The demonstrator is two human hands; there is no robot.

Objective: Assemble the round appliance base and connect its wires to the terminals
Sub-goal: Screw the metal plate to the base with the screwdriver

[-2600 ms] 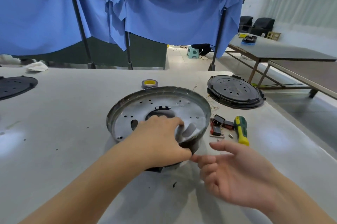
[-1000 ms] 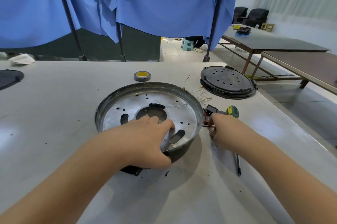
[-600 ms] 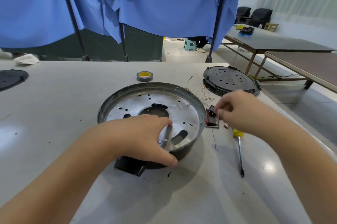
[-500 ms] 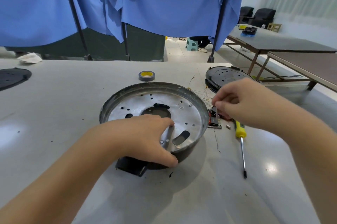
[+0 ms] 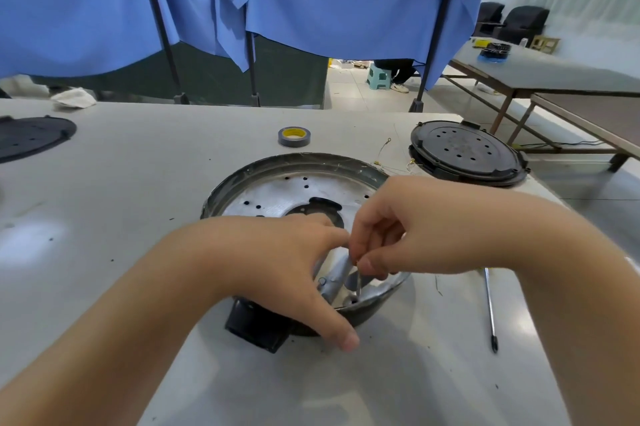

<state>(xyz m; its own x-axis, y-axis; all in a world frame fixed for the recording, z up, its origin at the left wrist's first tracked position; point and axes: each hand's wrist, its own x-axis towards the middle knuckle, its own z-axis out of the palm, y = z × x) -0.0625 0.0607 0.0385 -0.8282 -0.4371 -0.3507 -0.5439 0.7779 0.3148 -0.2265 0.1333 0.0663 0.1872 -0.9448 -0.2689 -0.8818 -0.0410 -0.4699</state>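
Observation:
The round metal appliance base (image 5: 277,179) lies open side up in the middle of the grey table, a black box (image 5: 254,323) sticking out under its near edge. My left hand (image 5: 287,266) grips the near rim, thumb outside and fingers inside on the pan. My right hand (image 5: 398,231) hovers over the near right part of the pan and pinches a small thin metal piece (image 5: 358,282) that points down at a hole. Thin loose wires (image 5: 384,148) lie behind the base.
A black round cover (image 5: 465,152) sits at the back right and another black disc (image 5: 31,138) at the far left. A grey tape roll (image 5: 294,136) lies behind the base. The screwdriver shaft (image 5: 490,311) lies right of the base. Blue cloth hangs behind the table.
My right hand went to the small parts right of the base, picked up a small piece and brought it over the pan's near edge. My left hand stayed on the rim.

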